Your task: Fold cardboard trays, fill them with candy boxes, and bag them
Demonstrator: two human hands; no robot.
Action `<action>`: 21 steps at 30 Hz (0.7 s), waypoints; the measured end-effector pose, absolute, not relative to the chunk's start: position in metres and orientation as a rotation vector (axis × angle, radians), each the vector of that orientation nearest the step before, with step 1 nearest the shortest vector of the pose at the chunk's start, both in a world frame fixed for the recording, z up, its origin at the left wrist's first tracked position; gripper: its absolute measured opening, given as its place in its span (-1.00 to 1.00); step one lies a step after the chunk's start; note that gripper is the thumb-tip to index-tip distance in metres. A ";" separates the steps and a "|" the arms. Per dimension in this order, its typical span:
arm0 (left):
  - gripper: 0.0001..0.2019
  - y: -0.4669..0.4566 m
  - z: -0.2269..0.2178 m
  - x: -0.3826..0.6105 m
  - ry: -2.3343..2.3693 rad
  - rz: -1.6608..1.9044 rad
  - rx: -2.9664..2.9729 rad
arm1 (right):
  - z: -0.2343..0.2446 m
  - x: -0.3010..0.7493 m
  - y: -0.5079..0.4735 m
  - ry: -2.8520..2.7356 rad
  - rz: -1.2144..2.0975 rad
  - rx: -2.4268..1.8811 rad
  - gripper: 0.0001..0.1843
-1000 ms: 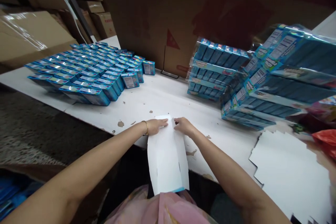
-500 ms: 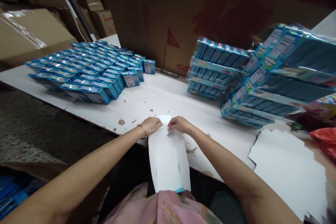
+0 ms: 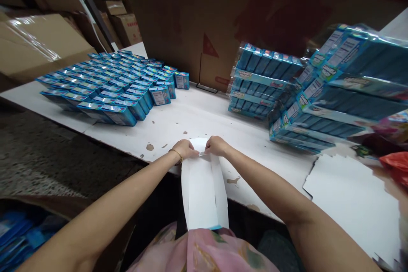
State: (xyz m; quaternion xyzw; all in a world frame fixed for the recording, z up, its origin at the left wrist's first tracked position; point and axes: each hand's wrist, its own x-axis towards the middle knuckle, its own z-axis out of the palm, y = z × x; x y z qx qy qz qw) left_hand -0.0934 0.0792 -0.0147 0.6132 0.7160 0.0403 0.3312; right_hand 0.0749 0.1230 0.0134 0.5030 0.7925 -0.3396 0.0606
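Observation:
A white cardboard box blank (image 3: 201,191) lies lengthwise between my body and the table edge, its long sides bent partly up. Blue print shows at its near end, against my pink clothing. At the blank's far end, my left hand (image 3: 185,149) pinches the left corner and my right hand (image 3: 217,146) pinches the right one. Between the fingertips a small flap stands folded up. Both hands are closed on the card, close together.
Many small blue boxes (image 3: 117,112) stand in rows on the white table (image 3: 191,114) at left. Wrapped display packs (image 3: 255,80) are stacked at right, near a pile of white blanks (image 3: 353,204). Behind stands a large brown carton (image 3: 178,17); blue packets (image 3: 22,233) lie low at left.
The far-end flap of the blank has been folded upward between my fingers. My right hand has shifted slightly up, and the blank's sides have drawn in a little.

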 end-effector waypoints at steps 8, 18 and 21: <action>-0.40 0.074 -0.017 -0.096 1.898 0.259 1.322 | 0.016 0.065 0.131 2.189 -1.120 1.629 -0.21; -0.57 0.068 -0.028 -0.100 1.799 0.400 1.282 | 0.013 0.072 0.122 2.093 -1.222 1.727 -0.44; -0.64 0.068 -0.021 -0.099 1.875 0.348 1.429 | 0.015 0.067 0.122 2.145 -1.186 1.691 -0.63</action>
